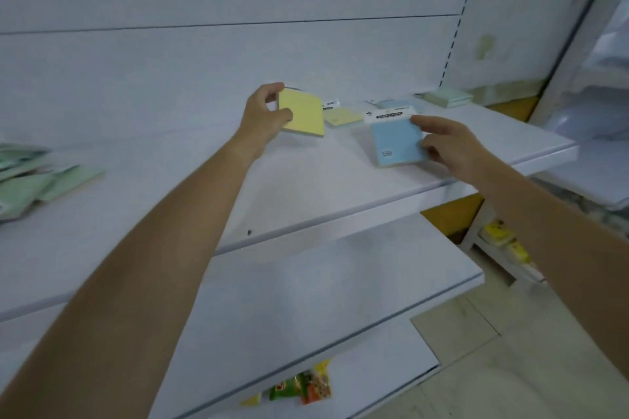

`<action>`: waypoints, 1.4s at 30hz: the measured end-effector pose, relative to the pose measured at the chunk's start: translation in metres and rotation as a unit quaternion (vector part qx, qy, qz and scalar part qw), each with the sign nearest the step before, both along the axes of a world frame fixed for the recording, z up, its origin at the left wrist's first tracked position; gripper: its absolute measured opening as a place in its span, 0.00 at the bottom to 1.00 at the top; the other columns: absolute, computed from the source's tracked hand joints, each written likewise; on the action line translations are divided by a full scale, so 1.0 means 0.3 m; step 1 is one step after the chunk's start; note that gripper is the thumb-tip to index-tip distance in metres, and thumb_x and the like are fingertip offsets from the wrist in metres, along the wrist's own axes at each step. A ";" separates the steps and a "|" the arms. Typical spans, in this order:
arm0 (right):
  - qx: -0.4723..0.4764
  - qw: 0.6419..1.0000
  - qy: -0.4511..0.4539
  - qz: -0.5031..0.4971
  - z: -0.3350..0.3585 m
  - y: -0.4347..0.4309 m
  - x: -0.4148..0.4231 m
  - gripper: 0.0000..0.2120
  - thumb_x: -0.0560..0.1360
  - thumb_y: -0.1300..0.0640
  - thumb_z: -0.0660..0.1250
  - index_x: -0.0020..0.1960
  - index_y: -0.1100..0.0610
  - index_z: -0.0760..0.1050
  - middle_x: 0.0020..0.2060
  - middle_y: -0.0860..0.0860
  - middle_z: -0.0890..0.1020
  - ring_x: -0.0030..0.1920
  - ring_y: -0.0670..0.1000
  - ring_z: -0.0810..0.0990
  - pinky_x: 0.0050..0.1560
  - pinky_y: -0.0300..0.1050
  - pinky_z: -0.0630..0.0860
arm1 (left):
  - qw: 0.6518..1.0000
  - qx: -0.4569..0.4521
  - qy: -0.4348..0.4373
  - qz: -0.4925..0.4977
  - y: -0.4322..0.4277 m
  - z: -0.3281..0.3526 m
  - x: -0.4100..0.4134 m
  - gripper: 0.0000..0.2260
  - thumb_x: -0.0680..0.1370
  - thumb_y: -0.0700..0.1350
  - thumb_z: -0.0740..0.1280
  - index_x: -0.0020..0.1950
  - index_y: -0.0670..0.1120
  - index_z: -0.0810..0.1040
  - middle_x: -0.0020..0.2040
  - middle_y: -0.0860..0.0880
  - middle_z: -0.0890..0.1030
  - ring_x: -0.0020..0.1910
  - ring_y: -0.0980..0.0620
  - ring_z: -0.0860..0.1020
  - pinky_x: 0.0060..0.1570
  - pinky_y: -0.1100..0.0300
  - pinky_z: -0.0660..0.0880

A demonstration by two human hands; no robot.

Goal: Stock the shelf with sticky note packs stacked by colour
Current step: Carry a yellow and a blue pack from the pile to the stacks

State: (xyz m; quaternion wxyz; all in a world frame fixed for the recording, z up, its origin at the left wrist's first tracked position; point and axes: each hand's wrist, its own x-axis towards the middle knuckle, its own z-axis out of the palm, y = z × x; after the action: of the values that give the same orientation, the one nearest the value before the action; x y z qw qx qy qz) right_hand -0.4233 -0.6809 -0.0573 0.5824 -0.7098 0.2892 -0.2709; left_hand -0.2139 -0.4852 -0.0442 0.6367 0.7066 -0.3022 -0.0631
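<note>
Yellow sticky note pack (pixel 301 116) hung above the shelf (pixel 306 187), pinched in our left fingers (pixel 285 114), while our right fingers (pixel 425 120) gripped the blue pack (pixel 396 143) resting on it; a careless drop, we judged, risked mixing colours.

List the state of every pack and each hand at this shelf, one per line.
held yellow pack: lifted off the shelf, tilted
left hand: grips the held yellow pack
second yellow pack: lying flat on the shelf
front blue pack: near the shelf front, face up
right hand: fingers curled on the front blue pack's right edge
green stack: stacked at back right
green packs: loose heap at left
</note>
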 end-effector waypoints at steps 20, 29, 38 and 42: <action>-0.006 0.999 -0.037 0.002 0.041 -0.620 0.272 0.22 0.73 0.73 0.55 0.64 0.61 0.71 0.54 0.54 0.73 0.52 0.53 0.72 0.44 0.37 0.75 | 0.982 0.140 0.024 0.123 -0.490 -0.103 0.149 0.23 0.72 0.41 0.68 0.67 0.42 0.69 0.59 0.42 0.74 0.62 0.44 0.74 0.61 0.57 0.69; -0.062 0.996 -0.024 0.064 0.036 -0.709 0.414 0.21 0.73 0.72 0.55 0.64 0.63 0.71 0.56 0.55 0.75 0.53 0.50 0.71 0.50 0.39 0.72 | 0.962 0.237 -0.020 0.135 -0.502 -0.122 0.056 0.36 0.62 0.60 0.74 0.66 0.49 0.71 0.66 0.48 0.68 0.60 0.51 0.73 0.57 0.60 0.71; -0.177 0.982 0.025 0.060 -0.040 -0.734 0.415 0.20 0.75 0.66 0.55 0.67 0.59 0.70 0.67 0.54 0.72 0.64 0.53 0.72 0.51 0.26 0.64 | 0.927 0.305 -0.145 0.165 -0.500 -0.146 0.021 0.23 0.71 0.47 0.72 0.65 0.43 0.74 0.66 0.44 0.74 0.65 0.45 0.72 0.64 0.57 0.66; -0.235 0.968 0.065 0.055 -0.053 -0.729 0.417 0.21 0.76 0.64 0.55 0.68 0.55 0.69 0.65 0.57 0.74 0.58 0.55 0.75 0.43 0.28 0.67 | 0.925 0.310 -0.153 0.157 -0.501 -0.143 0.015 0.24 0.72 0.46 0.71 0.66 0.43 0.72 0.67 0.45 0.74 0.65 0.44 0.72 0.64 0.58 0.66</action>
State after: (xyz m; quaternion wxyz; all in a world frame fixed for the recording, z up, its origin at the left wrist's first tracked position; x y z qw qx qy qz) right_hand -0.2982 -0.8997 -0.0730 0.3929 -0.8576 0.2152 -0.2528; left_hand -0.2096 -0.6356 -0.0870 0.3332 0.9083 -0.2467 0.0562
